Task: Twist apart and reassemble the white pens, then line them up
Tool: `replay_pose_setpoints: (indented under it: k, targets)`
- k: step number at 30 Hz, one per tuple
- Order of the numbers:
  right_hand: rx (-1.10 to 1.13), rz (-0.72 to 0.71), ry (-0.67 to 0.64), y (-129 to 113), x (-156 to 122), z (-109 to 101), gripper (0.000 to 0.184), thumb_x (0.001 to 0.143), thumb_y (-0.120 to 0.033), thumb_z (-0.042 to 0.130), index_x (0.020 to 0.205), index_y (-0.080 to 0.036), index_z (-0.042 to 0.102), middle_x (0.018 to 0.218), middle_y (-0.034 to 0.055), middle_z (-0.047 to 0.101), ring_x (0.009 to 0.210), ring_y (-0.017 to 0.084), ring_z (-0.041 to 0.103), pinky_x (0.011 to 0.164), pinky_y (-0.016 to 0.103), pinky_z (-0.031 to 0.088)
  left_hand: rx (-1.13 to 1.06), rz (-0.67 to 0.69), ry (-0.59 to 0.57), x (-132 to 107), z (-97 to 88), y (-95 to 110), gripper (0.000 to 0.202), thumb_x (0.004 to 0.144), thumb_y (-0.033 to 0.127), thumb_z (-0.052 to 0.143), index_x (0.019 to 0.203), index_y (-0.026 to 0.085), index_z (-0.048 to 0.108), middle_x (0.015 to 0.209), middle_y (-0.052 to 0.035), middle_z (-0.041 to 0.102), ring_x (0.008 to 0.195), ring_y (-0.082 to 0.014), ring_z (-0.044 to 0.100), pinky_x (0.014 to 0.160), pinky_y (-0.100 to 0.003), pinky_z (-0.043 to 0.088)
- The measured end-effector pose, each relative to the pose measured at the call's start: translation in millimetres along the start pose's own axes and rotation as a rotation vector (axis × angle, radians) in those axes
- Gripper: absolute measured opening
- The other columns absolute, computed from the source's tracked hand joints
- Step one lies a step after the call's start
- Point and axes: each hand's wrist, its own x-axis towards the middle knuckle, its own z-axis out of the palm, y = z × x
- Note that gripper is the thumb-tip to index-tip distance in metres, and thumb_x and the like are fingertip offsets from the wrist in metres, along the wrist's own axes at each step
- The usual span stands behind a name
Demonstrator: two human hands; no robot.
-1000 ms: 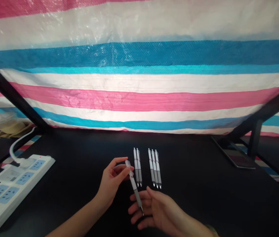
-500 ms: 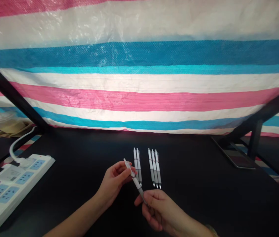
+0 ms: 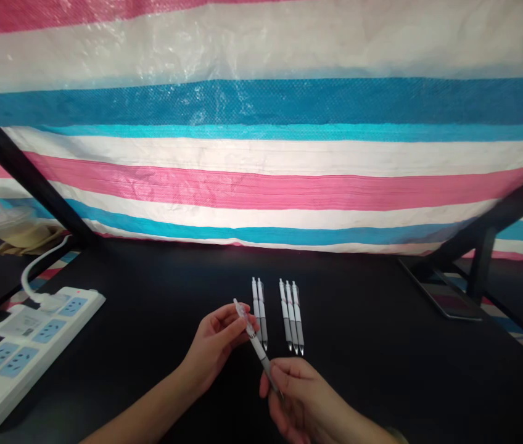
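Note:
A white and grey click pen (image 3: pixel 256 346) slants between my two hands above the black table (image 3: pixel 164 277). My left hand (image 3: pixel 219 339) pinches its upper end near the clip, thumb against fingers. Around the grey grip at the lower end, my right hand (image 3: pixel 301 391) is closed with thumb and fingers, which hide part of the tip. Just behind my left fingertips lies a pair of similar pens (image 3: pixel 260 302). To their right, three more pens (image 3: pixel 292 314) lie side by side, grey grips and tips toward me.
A white power strip (image 3: pixel 34 351) with a plugged-in cable lies on the left. At the right edge rests a dark phone-like slab (image 3: pixel 441 293). Behind, a striped plastic sheet (image 3: pixel 261 191) hangs between black frame bars (image 3: pixel 34 179). A plastic cup (image 3: pixel 7 219) stands far left.
My right hand's fingers have shifted slightly on the pen's grey grip, lower and to the right. Both hands keep the pen in nearly the same slanted pose.

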Motion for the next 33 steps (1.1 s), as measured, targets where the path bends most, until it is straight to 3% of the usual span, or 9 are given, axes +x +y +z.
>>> replay_pose_setpoints:
  k: [4,6,9,11,13,20,25,33]
  targets:
    - [0.156,-0.009,-0.119,2.8,1.6,-4.4,0.042,0.081,-0.057,0.065,0.079,-0.016,0.06,0.04,-0.0068,0.052,0.024,0.003,0.03,0.027,0.015,0.019,0.007,0.016,-0.027,-0.7,0.6,-0.8,0.027,0.073,0.025,0.083,0.097,0.015,0.075,0.084,-0.0086,0.076,0.082,-0.0207,0.071,0.078,-0.031,0.056]
    - [0.157,-0.019,-0.112,2.3,1.0,-3.6,0.042,0.084,-0.055,0.062,0.081,-0.013,0.063,0.043,-0.0029,0.056,0.028,0.006,0.039,0.031,0.016,0.025,0.02,0.031,-0.019,-1.1,1.7,-0.9,0.026,0.073,0.026,0.083,0.096,0.015,0.075,0.084,-0.0082,0.075,0.081,-0.0206,0.07,0.076,-0.031,0.056]
    - [0.189,-0.041,-0.08,-2.7,-2.8,1.1,0.045,0.086,-0.051,0.059,0.097,-0.008,0.067,0.072,0.0109,0.071,0.06,0.018,0.067,0.057,0.027,0.05,0.097,0.07,0.014,-1.9,3.1,0.1,0.027,0.077,0.028,0.08,0.1,0.017,0.073,0.087,-0.0075,0.074,0.08,-0.0192,0.069,0.074,-0.03,0.056]
    - [0.233,-0.046,-0.088,-6.5,-5.6,3.9,0.048,0.086,-0.048,0.06,0.109,-0.007,0.066,0.095,0.0174,0.072,0.086,0.025,0.07,0.08,0.038,0.05,0.169,0.114,0.028,-2.2,3.5,1.4,0.036,0.079,0.028,0.077,0.113,0.02,0.068,0.085,-0.0054,0.073,0.081,-0.0192,0.069,0.074,-0.03,0.056]
    - [0.261,-0.04,-0.098,-8.7,-7.2,5.0,0.051,0.087,-0.048,0.059,0.115,-0.006,0.066,0.105,0.0198,0.071,0.097,0.028,0.068,0.089,0.042,0.045,0.219,0.166,0.031,-2.1,3.5,2.6,0.045,0.08,0.028,0.076,0.123,0.024,0.061,0.081,-0.002,0.07,0.084,-0.0203,0.069,0.075,-0.032,0.057]
    - [0.301,-0.026,-0.095,-6.4,-5.2,1.1,0.055,0.088,-0.051,0.058,0.115,-0.005,0.067,0.104,0.02,0.071,0.097,0.03,0.067,0.09,0.043,0.043,0.264,0.19,0.059,-0.3,3.1,3.7,0.029,0.078,0.029,0.077,0.102,0.02,0.063,0.08,-0.0031,0.072,0.076,-0.0191,0.069,0.074,-0.033,0.056]
    - [0.32,-0.024,-0.145,-6.3,-2.7,-0.6,0.06,0.088,-0.056,0.057,0.118,-0.004,0.066,0.109,0.0219,0.07,0.099,0.03,0.067,0.091,0.044,0.042,0.234,0.186,0.072,1.2,3.1,4.2,0.042,0.079,0.03,0.077,0.116,0.023,0.058,0.083,-0.0036,0.073,0.078,-0.0185,0.069,0.075,-0.032,0.056]
    - [0.296,-0.035,-0.227,-7.3,2.9,-4.2,0.06,0.089,-0.056,0.056,0.121,-0.006,0.065,0.111,0.0208,0.069,0.1,0.03,0.067,0.087,0.042,0.044,0.234,0.168,0.078,10.5,-6.3,2.8,0.037,0.077,0.033,0.078,0.108,0.022,0.059,0.084,-0.0046,0.076,0.077,-0.0191,0.07,0.073,-0.03,0.056]
